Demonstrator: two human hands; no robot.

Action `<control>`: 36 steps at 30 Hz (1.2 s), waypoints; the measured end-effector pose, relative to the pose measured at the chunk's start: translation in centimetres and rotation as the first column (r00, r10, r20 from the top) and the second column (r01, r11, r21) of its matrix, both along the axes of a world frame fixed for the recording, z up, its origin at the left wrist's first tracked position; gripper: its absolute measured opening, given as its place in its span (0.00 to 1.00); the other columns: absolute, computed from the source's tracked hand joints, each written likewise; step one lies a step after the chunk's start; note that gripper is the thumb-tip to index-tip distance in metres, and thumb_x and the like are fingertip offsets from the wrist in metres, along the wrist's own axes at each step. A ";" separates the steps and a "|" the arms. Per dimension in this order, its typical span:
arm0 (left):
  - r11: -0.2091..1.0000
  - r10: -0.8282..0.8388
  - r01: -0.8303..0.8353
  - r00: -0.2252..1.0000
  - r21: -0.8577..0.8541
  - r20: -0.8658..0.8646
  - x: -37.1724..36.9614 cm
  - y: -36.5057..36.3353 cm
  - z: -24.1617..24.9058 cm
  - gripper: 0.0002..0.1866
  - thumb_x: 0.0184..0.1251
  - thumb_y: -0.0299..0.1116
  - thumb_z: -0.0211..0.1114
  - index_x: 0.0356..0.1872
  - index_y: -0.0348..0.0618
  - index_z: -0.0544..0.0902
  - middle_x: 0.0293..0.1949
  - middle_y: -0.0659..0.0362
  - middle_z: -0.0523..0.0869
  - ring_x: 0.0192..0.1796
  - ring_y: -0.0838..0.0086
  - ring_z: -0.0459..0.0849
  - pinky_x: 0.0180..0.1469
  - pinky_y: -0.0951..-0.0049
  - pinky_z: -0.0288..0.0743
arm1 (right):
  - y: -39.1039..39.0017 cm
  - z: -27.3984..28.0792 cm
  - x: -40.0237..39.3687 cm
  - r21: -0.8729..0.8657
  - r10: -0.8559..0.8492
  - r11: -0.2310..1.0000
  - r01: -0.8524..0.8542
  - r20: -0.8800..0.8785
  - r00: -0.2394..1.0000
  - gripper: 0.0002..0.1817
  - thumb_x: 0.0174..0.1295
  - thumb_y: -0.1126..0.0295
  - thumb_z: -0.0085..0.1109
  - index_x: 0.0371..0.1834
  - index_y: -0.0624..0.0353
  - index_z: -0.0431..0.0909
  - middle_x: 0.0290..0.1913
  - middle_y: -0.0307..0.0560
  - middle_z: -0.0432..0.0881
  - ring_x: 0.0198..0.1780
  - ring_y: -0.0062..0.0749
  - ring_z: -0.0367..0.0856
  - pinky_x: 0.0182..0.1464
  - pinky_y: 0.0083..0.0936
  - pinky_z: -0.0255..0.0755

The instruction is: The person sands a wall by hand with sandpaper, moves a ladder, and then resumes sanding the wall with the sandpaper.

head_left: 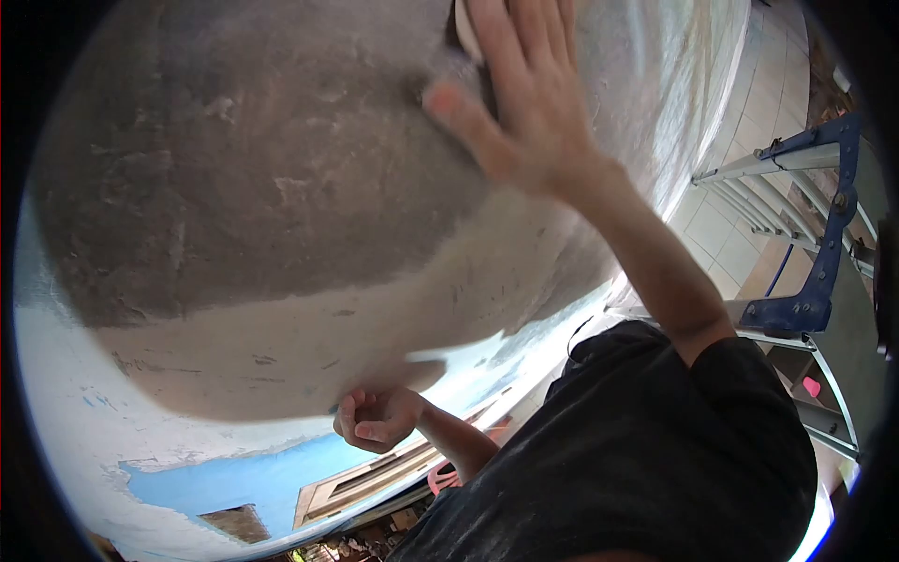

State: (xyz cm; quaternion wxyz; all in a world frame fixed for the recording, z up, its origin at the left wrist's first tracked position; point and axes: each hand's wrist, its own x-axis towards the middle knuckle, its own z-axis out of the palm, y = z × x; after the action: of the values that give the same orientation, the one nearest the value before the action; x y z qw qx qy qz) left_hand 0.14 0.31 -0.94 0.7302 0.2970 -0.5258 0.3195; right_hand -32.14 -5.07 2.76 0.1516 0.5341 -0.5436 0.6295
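My right hand (538,112) is stretched up against the grey, patchy wall surface (281,187). Its fingers lie over a flat pale-edged piece (465,33), mostly covered by the hand and cut off by the frame's top edge. The thumb is spread and slightly blurred. Lower down, my left hand (376,419) is curled, close to the pale band of the wall. Whether anything sits inside those fingers is hidden. Scuffs and small dark marks dot the pale band around it.
A folding ladder (815,234) with blue hinge brackets stands at the right on a tiled floor (716,225). A pink item (811,386) shows between its rungs. Blue paint (206,487) and a wooden frame (365,482) appear at the lower left, near a pink chair (444,476).
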 end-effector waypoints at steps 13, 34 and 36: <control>0.999 -0.036 0.037 0.998 0.015 -0.051 -0.4 -0.2 -0.2 0.23 0.75 0.43 0.44 0.30 0.36 0.81 0.23 0.61 0.75 0.22 0.80 0.70 0.21 0.82 0.61 | 1.2 0.6 4.8 -0.119 0.096 0.987 -0.111 -0.128 0.987 0.48 0.65 0.30 0.39 0.77 0.57 0.52 0.79 0.64 0.45 0.79 0.59 0.42 0.73 0.63 0.38; 0.997 0.038 -0.034 0.997 0.066 -0.064 -0.1 0.1 -0.7 0.20 0.70 0.41 0.47 0.32 0.36 0.82 0.27 0.60 0.78 0.25 0.76 0.75 0.23 0.80 0.67 | 0.1 10.3 6.0 -0.353 0.199 0.908 -0.225 -0.107 0.974 0.46 0.62 0.37 0.53 0.75 0.58 0.57 0.76 0.57 0.53 0.77 0.50 0.51 0.73 0.60 0.48; 0.996 0.025 -0.018 0.997 0.086 -0.079 -0.2 0.1 -0.7 0.20 0.71 0.41 0.47 0.32 0.36 0.82 0.27 0.60 0.78 0.26 0.76 0.75 0.23 0.80 0.67 | 1.2 9.0 7.5 -0.334 0.296 0.879 -0.340 -0.175 0.939 0.46 0.63 0.36 0.50 0.76 0.56 0.55 0.77 0.56 0.51 0.78 0.50 0.50 0.72 0.62 0.47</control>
State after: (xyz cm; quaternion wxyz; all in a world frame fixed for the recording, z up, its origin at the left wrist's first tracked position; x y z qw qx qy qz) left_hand -0.05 0.46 -1.64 0.7339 0.3460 -0.5062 0.2924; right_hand -24.62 -3.82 11.72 0.1729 0.6159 -0.3143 0.7014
